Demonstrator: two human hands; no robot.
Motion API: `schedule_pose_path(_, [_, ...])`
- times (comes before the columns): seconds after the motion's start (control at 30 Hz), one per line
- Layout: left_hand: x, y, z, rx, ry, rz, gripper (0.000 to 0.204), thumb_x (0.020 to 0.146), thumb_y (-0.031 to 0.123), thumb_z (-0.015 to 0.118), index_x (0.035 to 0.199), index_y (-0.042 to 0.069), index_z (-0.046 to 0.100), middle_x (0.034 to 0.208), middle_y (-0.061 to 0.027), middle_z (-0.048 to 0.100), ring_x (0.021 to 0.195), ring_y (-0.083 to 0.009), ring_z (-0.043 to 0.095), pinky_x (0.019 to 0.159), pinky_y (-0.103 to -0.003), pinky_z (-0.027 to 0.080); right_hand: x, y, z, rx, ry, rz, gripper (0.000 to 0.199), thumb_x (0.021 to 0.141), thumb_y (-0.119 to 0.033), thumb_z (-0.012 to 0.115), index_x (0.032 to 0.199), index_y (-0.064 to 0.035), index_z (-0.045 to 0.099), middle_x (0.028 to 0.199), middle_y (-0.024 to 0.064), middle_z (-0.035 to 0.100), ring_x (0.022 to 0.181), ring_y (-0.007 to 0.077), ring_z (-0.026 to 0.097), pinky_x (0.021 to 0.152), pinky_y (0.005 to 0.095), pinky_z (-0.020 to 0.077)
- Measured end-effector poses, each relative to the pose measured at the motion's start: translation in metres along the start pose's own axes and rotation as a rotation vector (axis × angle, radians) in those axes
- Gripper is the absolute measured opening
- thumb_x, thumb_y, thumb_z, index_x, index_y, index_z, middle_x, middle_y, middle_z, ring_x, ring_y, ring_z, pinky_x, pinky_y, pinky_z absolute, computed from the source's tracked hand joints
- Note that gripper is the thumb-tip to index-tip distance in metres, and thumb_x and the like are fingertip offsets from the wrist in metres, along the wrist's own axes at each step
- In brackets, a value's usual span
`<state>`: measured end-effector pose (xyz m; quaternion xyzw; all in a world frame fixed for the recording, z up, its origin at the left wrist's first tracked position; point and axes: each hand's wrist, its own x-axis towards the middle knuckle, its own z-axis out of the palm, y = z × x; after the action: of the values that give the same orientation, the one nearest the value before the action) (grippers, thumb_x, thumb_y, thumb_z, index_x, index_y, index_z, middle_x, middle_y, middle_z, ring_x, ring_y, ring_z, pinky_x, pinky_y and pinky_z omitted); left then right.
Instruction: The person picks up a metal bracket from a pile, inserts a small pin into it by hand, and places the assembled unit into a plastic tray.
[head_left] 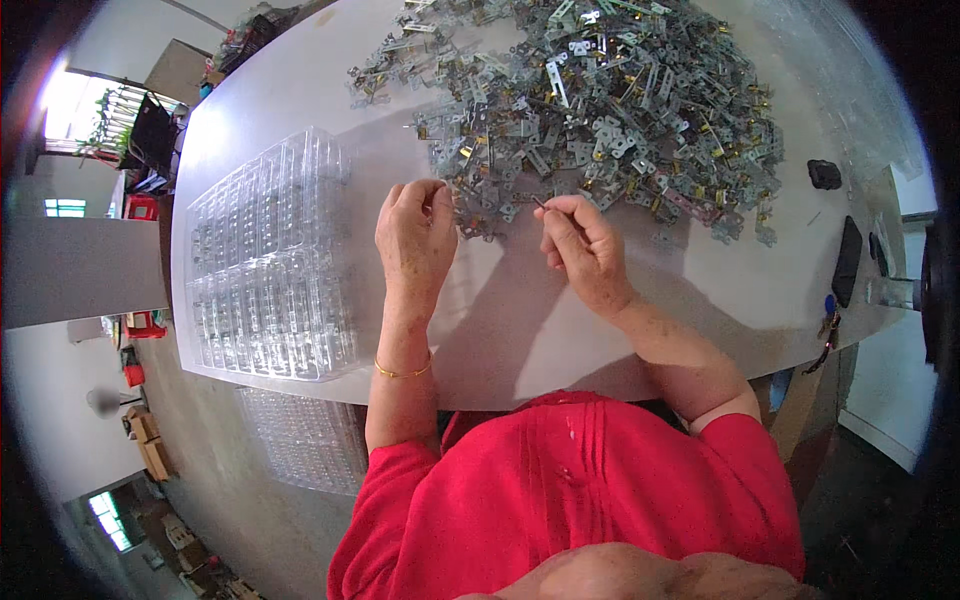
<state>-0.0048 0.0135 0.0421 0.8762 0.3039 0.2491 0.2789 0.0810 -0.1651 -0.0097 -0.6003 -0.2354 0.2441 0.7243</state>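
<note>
A big heap of small stamped metal brackets (pixel 620 120), grey with some brass-coloured pieces, covers the far middle of the table. At its near edge my right hand (pixel 590 255) is closed in a pinch, with a thin dark end of a small metal piece (pixel 538 202) showing at the fingertips. My left hand (pixel 413 240) is closed too, fingers curled inward beside the heap's left edge; whatever it may hold is hidden. To the left of that hand lies a clear plastic tray (pixel 340 170) with rows of compartments containing small metal parts.
More clear trays (pixel 305 440) sit below the table's front left edge. Toward the right lie a small black object (pixel 824 174), a long dark case (pixel 848 262) and a bunch of keys (pixel 828 330). Clear plastic sheeting (pixel 850 80) covers the far right.
</note>
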Motion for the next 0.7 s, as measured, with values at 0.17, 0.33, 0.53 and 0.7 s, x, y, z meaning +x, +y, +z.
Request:
schedule_pose_path(0.17, [-0.008, -0.007, -0.006, 0.097, -0.099, 0.198, 0.015, 0.088, 0.01, 0.066, 0.098, -0.001, 0.069, 0.095, -0.0141, 0.065, 0.083, -0.0252, 0.066, 0.076, -0.035, 0.052, 0.0, 0.002, 0.0, 0.008, -0.009, 0.014, 0.015, 0.101, -0.019, 0.055, 0.1, -0.0047, 0.061, 0.069, -0.0002, 0.058, 0.056, 0.0042, 0.052, 0.05, 0.0206, 0.0413])
schedule_pose_path(0.33, [-0.006, -0.012, -0.005, 0.019, -0.179, 0.141, 0.014, 0.086, 0.003, 0.064, 0.098, -0.002, 0.068, 0.095, -0.0141, 0.064, 0.083, -0.0272, 0.066, 0.075, -0.035, 0.052, 0.001, 0.003, 0.0, -0.02, -0.035, 0.023, 0.015, 0.101, -0.018, 0.054, 0.1, -0.0045, 0.061, 0.068, -0.0006, 0.057, 0.056, 0.0042, 0.051, 0.051, 0.0208, 0.0418])
schedule_pose_path(0.53, [-0.001, -0.016, -0.004, 0.011, -0.206, 0.203, 0.011, 0.086, -0.002, 0.062, 0.095, -0.003, 0.068, 0.095, -0.0138, 0.064, 0.081, -0.0253, 0.066, 0.073, -0.033, 0.052, 0.003, 0.003, -0.002, -0.025, -0.054, 0.012, 0.015, 0.101, -0.017, 0.053, 0.1, -0.0044, 0.061, 0.069, -0.001, 0.057, 0.056, 0.0044, 0.05, 0.051, 0.0213, 0.0411])
schedule_pose_path(0.7, [0.0, -0.006, -0.008, -0.128, -0.159, 0.15, 0.012, 0.086, -0.002, 0.062, 0.096, -0.003, 0.068, 0.093, -0.0124, 0.065, 0.079, -0.0202, 0.064, 0.072, -0.03, 0.051, 0.002, 0.002, -0.002, -0.054, -0.065, 0.019, 0.011, 0.099, -0.012, 0.055, 0.101, -0.0034, 0.061, 0.085, 0.002, 0.06, 0.064, 0.0048, 0.052, 0.055, 0.0204, 0.0425])
